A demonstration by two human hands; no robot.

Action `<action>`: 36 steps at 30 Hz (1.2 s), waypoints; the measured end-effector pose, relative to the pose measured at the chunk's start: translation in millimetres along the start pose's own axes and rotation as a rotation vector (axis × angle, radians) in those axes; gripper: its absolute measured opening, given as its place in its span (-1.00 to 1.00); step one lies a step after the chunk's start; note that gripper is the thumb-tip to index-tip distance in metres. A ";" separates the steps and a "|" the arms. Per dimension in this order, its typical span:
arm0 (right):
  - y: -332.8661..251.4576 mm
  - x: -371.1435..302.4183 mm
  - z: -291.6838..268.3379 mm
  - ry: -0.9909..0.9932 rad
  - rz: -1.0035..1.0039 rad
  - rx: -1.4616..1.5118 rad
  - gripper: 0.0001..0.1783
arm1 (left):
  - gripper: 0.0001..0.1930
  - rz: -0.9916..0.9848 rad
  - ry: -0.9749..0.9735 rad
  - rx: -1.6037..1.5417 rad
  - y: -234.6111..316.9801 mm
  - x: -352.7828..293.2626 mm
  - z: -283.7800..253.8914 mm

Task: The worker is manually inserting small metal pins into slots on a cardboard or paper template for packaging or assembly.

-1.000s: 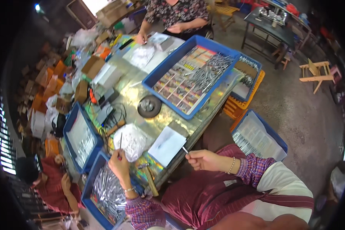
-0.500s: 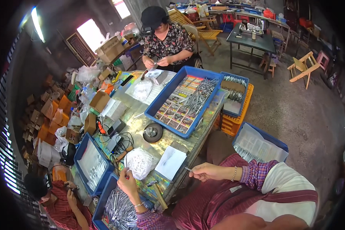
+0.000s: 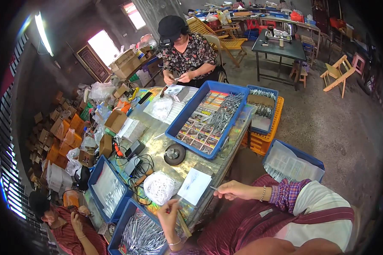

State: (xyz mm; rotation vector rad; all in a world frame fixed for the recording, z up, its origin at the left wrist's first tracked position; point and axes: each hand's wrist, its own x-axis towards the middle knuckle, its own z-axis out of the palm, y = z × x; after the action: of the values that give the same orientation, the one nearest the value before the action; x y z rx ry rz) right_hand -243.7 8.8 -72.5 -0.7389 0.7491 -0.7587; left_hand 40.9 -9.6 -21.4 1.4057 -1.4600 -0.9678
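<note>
My right hand (image 3: 233, 190) pinches a small slim metal piece (image 3: 214, 188), whose tip sticks out to the left past the table's edge. My left hand (image 3: 168, 216) is raised over the near edge of the table, fingers pinched on a thin pale strip, blurred and hard to make out. Under that hand lies a hammer, its wooden handle (image 3: 184, 223) showing and its head hidden. A white sheet of paper (image 3: 195, 187) lies between my hands. Beside it sits a clear bag of white pieces (image 3: 159, 188). A blue crate of slim metal pieces (image 3: 144, 233) stands left of my left hand.
Another blue crate (image 3: 169, 131) with metal pieces sits on the table, near a dark round dish (image 3: 174, 154). Cables (image 3: 141, 166) lie left. One co-worker (image 3: 189, 59) sits opposite, another (image 3: 68, 225) at lower left. Stacked crates (image 3: 268, 131) stand right of the table.
My left hand has come right and down, away from the bag of white pieces to above the hammer. My right hand stays nearly in place, still pinching the metal piece. The view has shifted slightly.
</note>
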 end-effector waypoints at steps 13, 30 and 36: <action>-9.1 4.2 1.9 -0.082 0.017 -0.161 -0.72 | -0.87 0.001 -0.332 0.128 22.7 -11.8 59.6; 15.0 26.5 13.2 -0.122 0.189 0.259 -0.82 | -0.82 -0.285 -0.304 -0.499 -17.1 -25.7 74.1; 16.9 24.5 13.3 -0.141 0.228 0.208 -0.76 | -0.90 -0.268 -0.248 -0.519 -15.5 -28.4 78.4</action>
State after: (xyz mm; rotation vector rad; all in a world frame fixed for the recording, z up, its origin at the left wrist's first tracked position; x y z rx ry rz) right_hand -215.2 1.8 -86.6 -0.5034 0.6044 -0.5615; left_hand -28.6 15.1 -63.3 1.1353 -1.0864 -1.6055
